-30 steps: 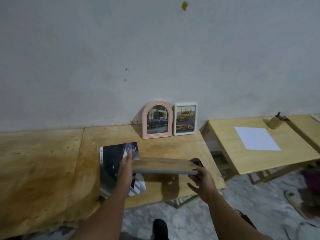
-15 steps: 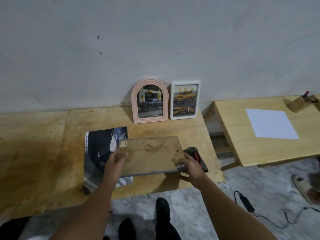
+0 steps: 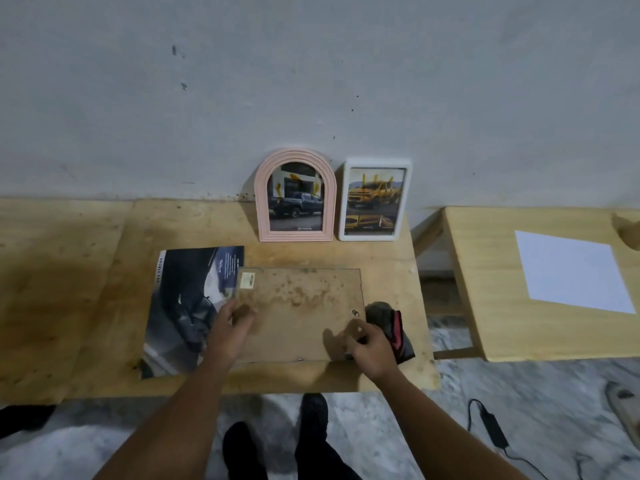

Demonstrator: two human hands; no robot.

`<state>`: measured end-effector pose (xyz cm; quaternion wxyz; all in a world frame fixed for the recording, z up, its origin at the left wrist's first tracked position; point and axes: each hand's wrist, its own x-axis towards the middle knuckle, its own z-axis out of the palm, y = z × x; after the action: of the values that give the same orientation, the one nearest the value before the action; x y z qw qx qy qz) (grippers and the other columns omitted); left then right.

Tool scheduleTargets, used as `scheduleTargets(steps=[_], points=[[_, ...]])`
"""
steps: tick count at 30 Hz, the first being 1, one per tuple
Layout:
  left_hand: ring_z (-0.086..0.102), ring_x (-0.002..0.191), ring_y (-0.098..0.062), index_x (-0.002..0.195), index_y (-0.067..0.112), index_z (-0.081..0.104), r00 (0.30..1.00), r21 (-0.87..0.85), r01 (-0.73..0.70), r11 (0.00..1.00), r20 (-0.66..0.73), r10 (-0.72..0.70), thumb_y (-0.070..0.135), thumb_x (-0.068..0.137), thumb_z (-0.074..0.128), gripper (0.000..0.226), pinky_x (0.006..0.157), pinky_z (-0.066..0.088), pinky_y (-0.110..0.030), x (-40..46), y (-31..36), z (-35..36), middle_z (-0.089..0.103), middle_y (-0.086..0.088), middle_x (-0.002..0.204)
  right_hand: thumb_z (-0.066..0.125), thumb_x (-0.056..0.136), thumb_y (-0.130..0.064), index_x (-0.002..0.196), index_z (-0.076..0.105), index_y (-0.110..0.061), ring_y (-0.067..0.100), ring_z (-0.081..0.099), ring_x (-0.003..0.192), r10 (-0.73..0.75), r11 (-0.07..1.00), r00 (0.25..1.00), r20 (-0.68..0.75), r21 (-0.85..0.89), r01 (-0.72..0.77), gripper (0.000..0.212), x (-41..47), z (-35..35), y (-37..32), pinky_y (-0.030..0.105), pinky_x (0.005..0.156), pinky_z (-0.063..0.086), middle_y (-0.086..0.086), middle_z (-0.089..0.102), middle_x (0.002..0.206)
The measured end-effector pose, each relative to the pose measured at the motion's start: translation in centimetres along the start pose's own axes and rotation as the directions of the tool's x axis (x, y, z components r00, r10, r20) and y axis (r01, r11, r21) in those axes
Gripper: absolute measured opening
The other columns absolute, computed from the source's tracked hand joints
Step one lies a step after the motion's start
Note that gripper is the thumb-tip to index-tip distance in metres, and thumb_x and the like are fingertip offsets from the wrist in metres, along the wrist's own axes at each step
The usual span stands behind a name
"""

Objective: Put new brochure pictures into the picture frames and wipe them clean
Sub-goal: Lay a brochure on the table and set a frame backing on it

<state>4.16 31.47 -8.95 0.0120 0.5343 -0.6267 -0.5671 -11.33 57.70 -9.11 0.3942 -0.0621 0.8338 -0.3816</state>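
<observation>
Frame (image 3: pixel 301 306) face-down on table (image 3: pixel 86 289), left hand (image 3: pixel 230 327), right hand (image 3: pixel 372 344) on it

Stained plywood counter (image 3: pixel 86 306) against grey wall (image 3: pixel 311 81). Second, paler counter (image 3: pixel 491 306) to the right, set apart by a gap; white paper sheet (image 3: pixel 571 270) lies flat on it. Black power adapter with cable (image 3: pixel 493 427) on mottled floor (image 3: pixel 433 427).

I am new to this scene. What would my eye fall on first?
First, the two hands, left and right, resting on a stained frame back lying flat on the table. Behind it, a pink arched frame and a white frame stand against the wall, each showing a truck.
</observation>
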Motion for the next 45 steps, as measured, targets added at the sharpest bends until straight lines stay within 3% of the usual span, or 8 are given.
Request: scheduleTargets(steps=[2,5,9,14,22,30,41,45], points=[[0.06,0.123,-0.024,0.149,0.023,0.054,1.0,0.0,0.001,1.0,-0.012,-0.001,0.035,0.096,0.074,0.058,0.101,0.047,-0.041,0.1,0.1,0.5,0.063,0.0,0.135,0.069,0.089,-0.041,0.139,0.059,-0.023,0.027,0.049,0.133,-0.017,0.994,1.0,0.006,-0.104,0.018,0.054,0.3,-0.2,0.3,0.037,0.107,0.046,0.004,0.043,0.148],[0.06,0.12,-0.025,0.145,0.022,0.057,1.0,0.018,0.0,1.0,-0.023,0.0,0.038,0.097,0.072,0.053,0.096,0.045,-0.038,0.5,0.0,1.0,0.064,-0.001,0.134,0.067,0.088,-0.046,0.144,0.053,-0.022,0.03,0.049,0.132,-0.022,0.975,1.0,-0.013,-0.22,0.018,0.063,0.5,-0.6,0.4,0.036,0.102,0.047,0.007,0.031,0.158],[0.058,0.124,-0.029,0.147,0.023,0.053,0.998,0.071,0.035,0.997,-0.049,-0.032,0.044,0.096,0.072,0.058,0.097,0.046,-0.041,0.4,-0.2,1.3,0.06,0.0,0.135,0.063,0.091,-0.043,0.144,0.049,-0.019,0.024,0.063,0.091,0.02,0.957,0.999,-0.044,-0.289,-0.032,0.06,0.9,-0.8,-0.3,0.03,0.082,0.048,0.01,0.047,0.138],[0.059,0.125,-0.033,0.144,0.019,0.054,0.998,0.147,0.043,0.988,-0.057,-0.035,0.036,0.094,0.073,0.056,0.102,0.046,-0.042,-0.1,0.1,2.1,0.063,-0.007,0.135,0.055,0.082,-0.045,0.104,0.066,-0.019,0.017,0.067,0.079,0.064,0.941,0.99,-0.126,-0.322,-0.101,0.036,0.9,-0.6,0.0,0.041,0.076,0.06,0.003,0.07,0.095],[0.061,0.123,-0.035,0.148,0.033,0.043,0.997,0.221,0.079,0.972,-0.036,-0.073,0.06,0.077,0.066,0.079,0.106,0.049,-0.052,-0.1,-0.9,2.1,0.067,-0.003,0.131,0.059,0.094,-0.021,0.082,0.066,-0.013,0.026,0.066,0.086,0.27,0.962,0.938,-0.218,0.099,-0.254,0.016,1.4,-1.2,-0.8,0.044,0.085,0.055,0.006,0.069,0.081],[0.056,0.132,-0.034,0.157,0.031,0.035,0.996,0.291,0.07,0.954,0.032,-0.083,0.063,0.08,0.07,0.09,0.109,0.046,-0.046,-0.1,-0.4,1.5,0.06,-0.003,0.144,0.059,0.095,-0.01,0.089,0.065,-0.015,0.02,0.058,0.08,0.489,0.709,0.863,-0.126,0.634,-0.309,0.01,0.5,-1.4,-1.3,0.035,0.069,0.045,0.01,0.068,0.092],[0.048,0.142,-0.035,0.162,0.031,0.027,0.995,0.328,0.033,0.944,0.08,-0.062,0.063,0.082,0.072,0.098,0.116,0.04,-0.048,-0.6,0.1,1.4,0.051,-0.002,0.155,0.062,0.097,-0.017,0.104,0.067,-0.013,0.021,0.057,0.087,0.424,0.689,0.905,-0.025,0.657,-0.305,0.009,0.2,-1.4,-1.2,0.036,0.07,0.045,0.006,0.066,0.097],[0.052,0.138,-0.033,0.159,0.034,0.031,0.994,0.304,0.039,0.952,0.087,-0.068,0.071,0.074,0.071,0.101,0.115,0.042,-0.049,-0.2,-0.1,1.1,0.056,0.0,0.151,0.062,0.099,-0.018,0.112,0.056,-0.01,0.019,0.056,0.088,0.32,0.84,0.943,-0.096,0.489,-0.235,0.017,0.5,-1.6,-1.5,0.035,0.073,0.048,0.006,0.061,0.1]])
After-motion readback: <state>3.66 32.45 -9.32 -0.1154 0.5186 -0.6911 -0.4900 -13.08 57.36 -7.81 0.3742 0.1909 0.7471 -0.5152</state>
